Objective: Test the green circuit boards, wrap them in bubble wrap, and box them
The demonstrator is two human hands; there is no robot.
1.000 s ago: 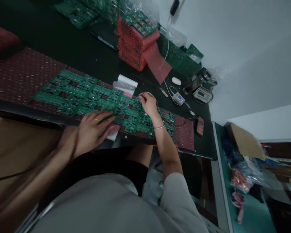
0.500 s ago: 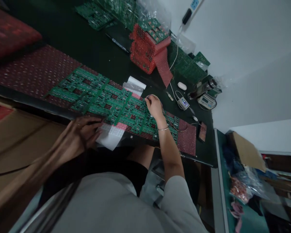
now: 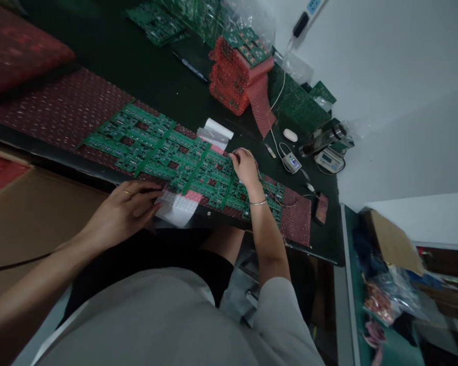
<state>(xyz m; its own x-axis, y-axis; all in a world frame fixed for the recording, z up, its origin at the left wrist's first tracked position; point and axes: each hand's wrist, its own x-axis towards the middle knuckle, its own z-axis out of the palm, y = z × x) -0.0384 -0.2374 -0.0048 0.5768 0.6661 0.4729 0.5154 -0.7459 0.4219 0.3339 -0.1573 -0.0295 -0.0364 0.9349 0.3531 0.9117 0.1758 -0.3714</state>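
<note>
The green circuit boards (image 3: 187,150) lie flat in a long row on red bubble wrap (image 3: 296,217), along the near edge of the black bench (image 3: 145,76). The right hand (image 3: 246,169) is over the boards toward the right part of the row. Its thumb and finger are pinched together and seem to hold the end of some thin wires (image 3: 290,205), though the tip is too small to see. The left hand (image 3: 127,206) has bent, loose fingers at the near edge, by a white sheet (image 3: 177,209); I can't tell if it has hold of anything. The boards look thin, stiff and light, and they would likely snap or crack if bent hard. The tiny parts on top could get scraped, so it's best to pick a board up by its plain edges, with one hand at each side, and keep it flat. The bubble wrap looks soft and a bit slippery, so a board may slide if pushed. The wires look floppy and should be held near their ends, not tugged.
</note>
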